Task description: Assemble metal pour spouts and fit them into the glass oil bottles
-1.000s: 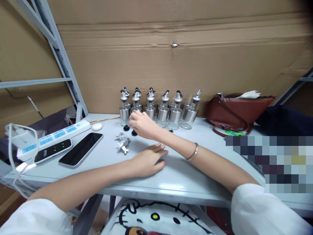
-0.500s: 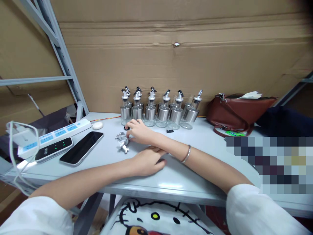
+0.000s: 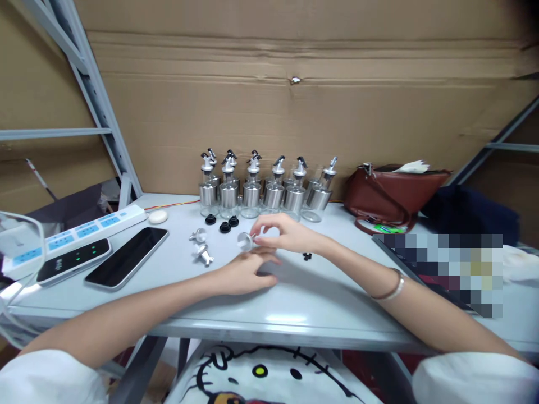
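My right hand (image 3: 283,233) pinches a small silver spout cap (image 3: 245,241) just above the grey table (image 3: 295,303). My left hand (image 3: 246,272) lies on the table right below it, fingers bent, its fingertips close under the cap. Two more silver spout parts (image 3: 201,247) lie to the left. Three black stoppers (image 3: 222,223) sit in front of a row of several glass bottles with steel collars and pour spouts (image 3: 263,191). A tiny black piece (image 3: 307,256) lies to the right of my right hand.
A black phone (image 3: 127,257), a power bank with green lights (image 3: 71,261) and a white power strip (image 3: 90,227) lie at the left. A white oval object (image 3: 158,216) sits by the strip. A brown leather bag (image 3: 389,193) stands at the right. Cardboard (image 3: 295,101) backs the table.
My right hand drew back from the stoppers and spout parts toward the table's middle and now holds a silver cap. My left hand stayed put. The view shifted slightly.
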`<state>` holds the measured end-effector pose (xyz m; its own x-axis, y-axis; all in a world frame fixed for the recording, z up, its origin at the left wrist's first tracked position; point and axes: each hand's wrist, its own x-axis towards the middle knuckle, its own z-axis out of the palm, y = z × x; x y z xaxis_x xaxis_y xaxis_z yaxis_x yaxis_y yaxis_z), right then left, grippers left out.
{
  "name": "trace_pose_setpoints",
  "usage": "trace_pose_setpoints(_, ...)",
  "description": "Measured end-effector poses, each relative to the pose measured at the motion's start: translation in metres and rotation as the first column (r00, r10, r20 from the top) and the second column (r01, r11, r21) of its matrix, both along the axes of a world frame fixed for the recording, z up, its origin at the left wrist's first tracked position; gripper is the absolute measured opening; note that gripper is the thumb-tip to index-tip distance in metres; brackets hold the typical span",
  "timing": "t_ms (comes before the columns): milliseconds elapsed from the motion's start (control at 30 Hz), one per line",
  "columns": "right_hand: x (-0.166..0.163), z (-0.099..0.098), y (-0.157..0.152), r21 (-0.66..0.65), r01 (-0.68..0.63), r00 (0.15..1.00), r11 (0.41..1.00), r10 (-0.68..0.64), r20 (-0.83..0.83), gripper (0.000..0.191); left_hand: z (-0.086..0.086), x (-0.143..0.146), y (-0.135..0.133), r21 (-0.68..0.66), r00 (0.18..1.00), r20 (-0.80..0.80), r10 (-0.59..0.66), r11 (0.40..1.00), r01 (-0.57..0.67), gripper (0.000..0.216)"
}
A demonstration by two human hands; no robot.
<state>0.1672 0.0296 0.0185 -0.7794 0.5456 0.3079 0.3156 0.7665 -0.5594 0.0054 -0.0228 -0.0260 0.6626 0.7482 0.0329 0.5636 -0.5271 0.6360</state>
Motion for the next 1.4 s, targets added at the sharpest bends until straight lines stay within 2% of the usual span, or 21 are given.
trace_pose_setpoints(167,0.037,-0.005,-0.007,-0.306,0.125,0.957,0.944,-0.197,-0.215,0.022,0.006,-0.002,0.002,-0.137,0.992,0.122,0.037,0.990,-0.020,0.045)
trace_pose_setpoints(267,0.046,-0.009,-0.004,-0.454,0.092,0.929,0.886,-0.240,-0.281,0.024,0.006,-0.002,0.002,-0.228,0.964,0.262,0.043,0.974,0.018,0.056)
trace_pose_setpoints(367,0.049,-0.012,-0.001,-0.520,0.073,0.936,0.851,-0.238,-0.259,0.025,0.003,-0.002,0.004,-0.279,0.911,0.409,0.060,0.958,0.062,0.073)
trace_pose_setpoints(500,0.048,-0.011,-0.003,-0.497,0.083,0.951,0.864,-0.218,-0.220,0.026,0.000,-0.001,0.007,-0.309,0.889,0.443,0.114,0.951,0.032,0.083)
trace_pose_setpoints(733,0.046,-0.013,-0.004,-0.393,0.143,0.966,0.908,-0.214,-0.143,0.034,0.004,0.000,0.005,-0.223,0.907,0.406,0.112,0.974,-0.021,0.053)
trace_pose_setpoints(833,0.051,-0.011,0.002,-0.302,0.184,0.969,0.935,-0.224,-0.102,0.036,0.004,0.000,0.006,-0.217,0.913,0.383,0.138,0.975,-0.057,0.052)
trace_pose_setpoints(900,0.060,-0.007,0.008,-0.214,0.213,0.975,0.953,-0.222,-0.019,0.036,0.004,0.000,0.008,-0.224,0.910,0.383,0.157,0.972,-0.073,0.054)
trace_pose_setpoints(967,0.072,-0.004,0.015,-0.141,0.229,0.967,0.963,-0.209,0.146,0.033,0.003,-0.001,0.009,-0.246,0.904,0.390,0.174,0.966,-0.079,0.055)
trace_pose_setpoints(1033,0.084,-0.003,0.022,-0.156,0.239,0.940,0.958,-0.188,0.286,0.031,0.004,0.000,0.010,-0.274,0.895,0.397,0.201,0.957,-0.094,0.056)
trace_pose_setpoints(1100,0.092,-0.005,0.028,-0.206,0.262,0.920,0.943,-0.179,0.348,0.030,0.004,0.000,0.010,-0.298,0.883,0.406,0.233,0.948,-0.113,0.056)
trace_pose_setpoints(1233,0.096,-0.011,0.033,-0.277,0.282,0.908,0.919,-0.162,0.388,0.030,0.004,0.002,0.010,-0.330,0.868,0.418,0.268,0.935,-0.130,0.055)
trace_pose_setpoints(1400,0.092,-0.011,0.030,-0.274,0.304,0.908,0.912,-0.191,0.373,0.028,0.003,0.003,0.012,-0.367,0.847,0.452,0.281,0.924,-0.111,0.052)
